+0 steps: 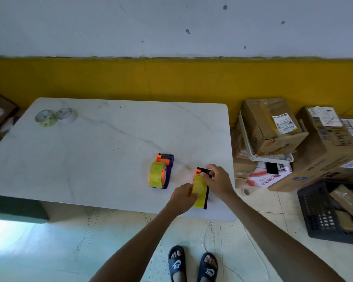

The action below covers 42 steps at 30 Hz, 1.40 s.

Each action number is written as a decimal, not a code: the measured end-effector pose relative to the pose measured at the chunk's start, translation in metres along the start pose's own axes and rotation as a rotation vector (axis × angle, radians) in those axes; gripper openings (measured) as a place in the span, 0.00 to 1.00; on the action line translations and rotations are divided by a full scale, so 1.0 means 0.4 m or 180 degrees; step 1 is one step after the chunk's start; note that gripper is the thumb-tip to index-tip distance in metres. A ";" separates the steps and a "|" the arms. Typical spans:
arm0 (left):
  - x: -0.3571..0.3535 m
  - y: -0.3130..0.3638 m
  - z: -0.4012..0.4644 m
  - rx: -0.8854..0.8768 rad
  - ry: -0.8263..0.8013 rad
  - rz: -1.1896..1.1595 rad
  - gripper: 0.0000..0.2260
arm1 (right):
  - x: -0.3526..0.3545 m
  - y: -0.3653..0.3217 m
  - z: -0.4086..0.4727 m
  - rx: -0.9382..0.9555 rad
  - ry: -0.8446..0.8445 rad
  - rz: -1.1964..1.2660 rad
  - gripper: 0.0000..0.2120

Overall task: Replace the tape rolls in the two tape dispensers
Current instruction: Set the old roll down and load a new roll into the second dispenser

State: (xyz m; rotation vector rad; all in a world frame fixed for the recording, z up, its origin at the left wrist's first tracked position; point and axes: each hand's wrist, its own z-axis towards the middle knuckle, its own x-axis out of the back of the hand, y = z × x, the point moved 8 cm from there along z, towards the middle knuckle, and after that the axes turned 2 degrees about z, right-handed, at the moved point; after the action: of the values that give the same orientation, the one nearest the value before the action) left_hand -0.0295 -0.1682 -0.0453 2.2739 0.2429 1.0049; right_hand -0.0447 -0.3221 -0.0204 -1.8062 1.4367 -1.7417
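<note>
Head view: your left hand (182, 197) is closed on the near left edge of the tape dispenser (201, 190) at the right front of the table (102, 151), thumb and fingers pinching its orange side plate. Your right hand (217, 178) grips the far end of the same dispenser, fingers curled over the black part at the top. The yellowish tape roll (200, 189) seated in this dispenser shows between your two hands. The dispenser's lower end rests on the table close to the front edge.

The second tape dispenser (161, 174) stands just to the left of the first, apart from both hands. It has an orange plate and a dark purple body, and it carries a yellowish roll (157, 175) with the flat face turned toward you.

Two spare rolls sit at the far left corner of the table, well apart from the dispensers. The yellowish spare roll (45, 118) is on the left; the clear spare roll (66, 115) is just beside it on the right, and the two appear to touch.

To the right of the table, cardboard boxes (273, 127) are stacked on the floor, with a black crate (322, 212) nearer to you. A white cord (253, 245) lies on the tiled floor by your feet, which wear dark slides (176, 263)
</note>
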 end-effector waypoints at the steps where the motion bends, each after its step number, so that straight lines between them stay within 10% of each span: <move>1: 0.001 0.001 0.000 -0.0025 -0.0022 0.0084 0.12 | -0.004 -0.011 0.019 0.0085 -0.0141 -0.0127 0.09; 13: 0.021 0.000 0.026 -0.0183 -0.0063 0.0272 0.19 | -0.068 0.034 0.132 -0.0957 -0.1773 -0.0843 0.15; 18: 0.022 -0.007 0.024 -0.0130 -0.0067 0.0377 0.19 | -0.086 0.013 0.158 -0.0344 -0.2168 -0.1485 0.05; 26: 0.044 0.018 0.018 -0.0305 0.0249 0.0654 0.10 | -0.091 0.055 0.154 -0.0034 -0.1519 -0.1752 0.09; 30: 0.031 0.050 0.027 -0.0230 0.0236 0.1683 0.30 | -0.095 0.061 0.143 -0.0106 -0.1298 -0.1616 0.16; 42: 0.035 0.043 0.033 -0.0060 -0.0083 0.1796 0.33 | -0.047 0.060 0.170 0.0155 -0.0716 -0.2170 0.09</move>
State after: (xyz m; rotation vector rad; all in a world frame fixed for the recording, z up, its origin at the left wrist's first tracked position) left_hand -0.0116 -0.1822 -0.0331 2.3869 -0.4440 1.2376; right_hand 0.0066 -0.3489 -0.0674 -2.5585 0.7183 -1.7257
